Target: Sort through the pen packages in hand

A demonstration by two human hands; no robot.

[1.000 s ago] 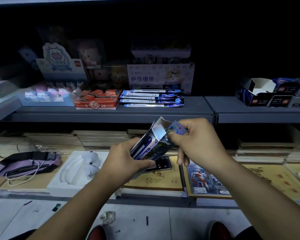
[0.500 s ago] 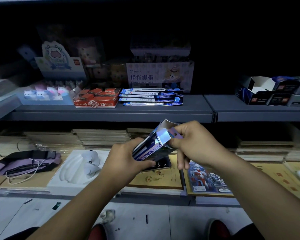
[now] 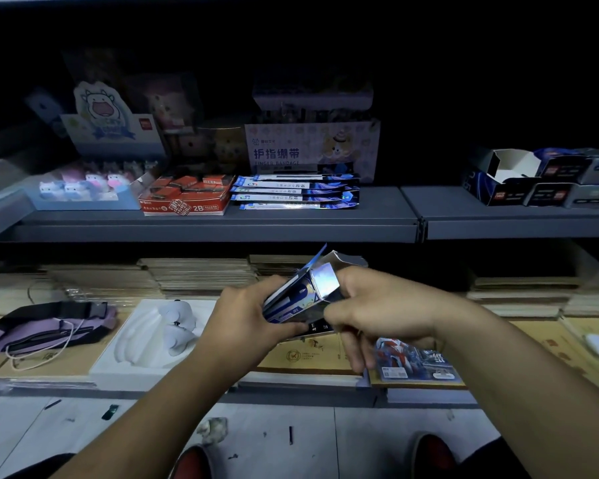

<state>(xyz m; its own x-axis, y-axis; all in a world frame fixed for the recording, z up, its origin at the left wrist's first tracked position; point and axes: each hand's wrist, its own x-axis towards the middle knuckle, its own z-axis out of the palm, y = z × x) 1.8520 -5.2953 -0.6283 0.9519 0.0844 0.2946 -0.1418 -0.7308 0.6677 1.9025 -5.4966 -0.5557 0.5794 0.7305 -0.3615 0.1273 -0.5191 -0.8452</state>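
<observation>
Both hands hold a small shiny blue and silver carton [image 3: 308,292] tilted over the lower shelf, its top flap open. My left hand [image 3: 246,319] grips its lower end from the left, fingers curled round it. My right hand [image 3: 377,305] holds the upper right side near the open top, thumb on the silver face. Thin blue packets stick out of the carton's mouth. A dark flat item [image 3: 317,328] lies just beneath the carton.
The grey upper shelf [image 3: 222,223] carries a stack of blue packets [image 3: 296,193], a red 2B eraser box [image 3: 185,197], cow erasers [image 3: 83,186] and dark display boxes [image 3: 540,181]. The lower shelf holds a purple pouch [image 3: 49,326], a white tray [image 3: 153,337], notebooks [image 3: 305,357] and a hero card pack [image 3: 412,361].
The carton has sunk a little and its silver flap has swung down toward closing. My right hand slid lower along the carton's right side; my left hand kept its grip.
</observation>
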